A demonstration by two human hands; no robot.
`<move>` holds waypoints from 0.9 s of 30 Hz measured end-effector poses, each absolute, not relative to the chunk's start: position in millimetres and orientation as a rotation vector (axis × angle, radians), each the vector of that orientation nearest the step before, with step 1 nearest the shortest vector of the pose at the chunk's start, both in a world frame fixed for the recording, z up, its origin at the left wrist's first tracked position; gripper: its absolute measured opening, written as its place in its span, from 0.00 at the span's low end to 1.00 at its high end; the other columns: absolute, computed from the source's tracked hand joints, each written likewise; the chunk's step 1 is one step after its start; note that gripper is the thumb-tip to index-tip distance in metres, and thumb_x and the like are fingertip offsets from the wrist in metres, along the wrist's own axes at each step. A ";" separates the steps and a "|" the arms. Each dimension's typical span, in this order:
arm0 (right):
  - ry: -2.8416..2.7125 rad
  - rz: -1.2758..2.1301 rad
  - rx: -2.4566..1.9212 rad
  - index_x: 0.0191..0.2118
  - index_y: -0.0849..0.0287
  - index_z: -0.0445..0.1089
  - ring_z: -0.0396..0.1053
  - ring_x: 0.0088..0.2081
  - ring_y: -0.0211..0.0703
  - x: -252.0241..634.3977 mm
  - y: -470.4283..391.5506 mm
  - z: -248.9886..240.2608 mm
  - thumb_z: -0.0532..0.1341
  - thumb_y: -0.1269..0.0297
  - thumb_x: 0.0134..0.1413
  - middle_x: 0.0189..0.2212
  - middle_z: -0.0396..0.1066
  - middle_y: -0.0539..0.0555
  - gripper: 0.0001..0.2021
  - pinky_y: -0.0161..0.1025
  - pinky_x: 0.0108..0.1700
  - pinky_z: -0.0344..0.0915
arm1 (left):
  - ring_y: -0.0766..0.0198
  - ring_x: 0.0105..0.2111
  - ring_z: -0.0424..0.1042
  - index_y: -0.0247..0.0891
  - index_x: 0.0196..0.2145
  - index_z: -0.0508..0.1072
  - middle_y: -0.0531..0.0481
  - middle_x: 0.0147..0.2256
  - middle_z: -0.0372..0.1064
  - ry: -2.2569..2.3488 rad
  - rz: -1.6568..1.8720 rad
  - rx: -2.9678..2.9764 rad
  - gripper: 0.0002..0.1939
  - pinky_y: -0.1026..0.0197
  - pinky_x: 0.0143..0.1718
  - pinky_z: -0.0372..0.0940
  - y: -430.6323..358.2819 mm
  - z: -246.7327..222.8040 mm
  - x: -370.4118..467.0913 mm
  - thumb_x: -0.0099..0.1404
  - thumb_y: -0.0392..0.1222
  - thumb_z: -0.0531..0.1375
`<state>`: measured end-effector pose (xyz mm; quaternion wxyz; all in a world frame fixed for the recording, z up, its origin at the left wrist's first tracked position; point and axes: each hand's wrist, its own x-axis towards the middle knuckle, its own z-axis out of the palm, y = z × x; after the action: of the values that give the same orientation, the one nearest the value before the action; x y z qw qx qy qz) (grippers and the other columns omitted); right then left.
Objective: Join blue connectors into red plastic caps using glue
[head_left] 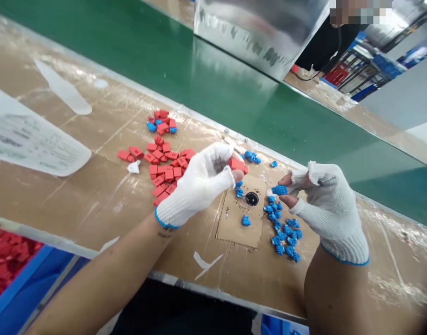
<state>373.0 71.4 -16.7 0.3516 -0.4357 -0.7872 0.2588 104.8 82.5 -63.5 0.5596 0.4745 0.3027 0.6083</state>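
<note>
My left hand (pixel 206 174), in a white knitted glove with bare fingertips, pinches a small red plastic block (pixel 237 164) above the table. Gloved the same way, my right hand (pixel 325 200) holds a small blue plastic piece (pixel 279 190), shaped like a tiny fist, between thumb and fingers. Beneath and between the hands lies a cardboard piece (pixel 230 223) bearing a round black dish (pixel 251 199) and a few blue pieces. More blue pieces (pixel 286 235) are scattered below my right hand. A pile of red blocks (pixel 164 167) spreads left of my left hand, partly hidden by it.
A green conveyor belt (pixel 140 74) runs behind the table, with a shiny metal housing (pixel 248 32) over it. White printed sheeting (pixel 32 139) lies at left. A blue crate (pixel 35 284) of red parts stands at lower left. Another person (pixel 328 44) is across the belt.
</note>
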 end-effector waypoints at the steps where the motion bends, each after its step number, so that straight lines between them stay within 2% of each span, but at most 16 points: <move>1: -1.999 0.673 -1.087 0.45 0.47 0.63 0.80 0.37 0.47 370.7 71.6 -17.1 0.72 0.71 0.56 0.41 0.78 0.50 0.19 0.49 0.39 0.80 | 0.64 0.32 0.72 0.41 0.32 0.75 0.50 0.34 0.76 0.707 1.410 1.120 0.09 0.59 0.34 0.70 80.6 -62.7 105.3 0.59 0.38 0.72; 6: -1.809 0.665 -0.937 0.41 0.48 0.65 0.79 0.36 0.44 354.6 67.7 -11.8 0.72 0.73 0.54 0.39 0.78 0.49 0.17 0.42 0.35 0.78 | 0.63 0.33 0.71 0.41 0.33 0.75 0.49 0.36 0.76 0.705 1.273 1.173 0.09 0.58 0.36 0.69 75.4 -63.9 107.7 0.60 0.39 0.72; 10: -1.769 0.626 -0.936 0.36 0.51 0.69 0.79 0.38 0.45 347.9 61.0 -5.1 0.71 0.74 0.54 0.37 0.79 0.50 0.13 0.44 0.39 0.78 | 0.64 0.31 0.67 0.41 0.32 0.74 0.51 0.33 0.72 0.709 1.251 1.195 0.10 0.59 0.33 0.65 70.1 -59.3 111.5 0.60 0.39 0.73; 14: -1.695 0.607 -0.931 0.37 0.50 0.75 0.80 0.42 0.50 346.9 58.1 -1.9 0.72 0.73 0.54 0.38 0.81 0.51 0.09 0.48 0.42 0.79 | 0.65 0.28 0.64 0.41 0.29 0.73 0.52 0.31 0.69 0.749 1.219 1.238 0.13 0.61 0.27 0.63 63.0 -52.8 114.6 0.57 0.41 0.75; 18: -1.648 0.634 -0.889 0.38 0.49 0.78 0.81 0.45 0.51 348.0 57.0 -0.4 0.72 0.74 0.54 0.39 0.82 0.51 0.11 0.49 0.45 0.80 | 0.60 0.33 0.71 0.42 0.36 0.78 0.47 0.36 0.75 0.776 1.211 1.304 0.08 0.58 0.30 0.68 58.5 -51.5 115.5 0.61 0.42 0.72; 20: -1.624 0.674 -0.858 0.38 0.49 0.79 0.81 0.44 0.49 347.3 56.5 0.0 0.72 0.76 0.53 0.40 0.82 0.50 0.12 0.47 0.45 0.80 | 0.61 0.32 0.71 0.42 0.37 0.79 0.48 0.35 0.76 0.783 1.202 1.309 0.07 0.59 0.30 0.67 57.5 -52.7 115.6 0.62 0.41 0.71; 24: -1.568 0.732 -0.835 0.37 0.49 0.79 0.81 0.42 0.47 343.7 56.8 -2.0 0.73 0.76 0.52 0.38 0.82 0.49 0.12 0.44 0.43 0.80 | 0.66 0.26 0.63 0.41 0.40 0.79 0.56 0.26 0.66 0.806 1.211 1.319 0.06 0.59 0.32 0.66 56.7 -56.8 113.9 0.65 0.41 0.69; 27: -1.557 0.749 -0.823 0.38 0.50 0.80 0.81 0.42 0.46 341.5 57.4 -5.0 0.74 0.75 0.52 0.38 0.82 0.50 0.11 0.42 0.43 0.80 | 0.67 0.26 0.61 0.39 0.49 0.80 0.58 0.25 0.63 0.831 1.187 1.280 0.14 0.59 0.33 0.64 56.0 -58.6 112.3 0.66 0.43 0.67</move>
<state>341.5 57.4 -5.0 0.5762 -0.3515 -0.6649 0.3199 112.3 56.0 -58.6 0.5679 0.5450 0.3538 0.5053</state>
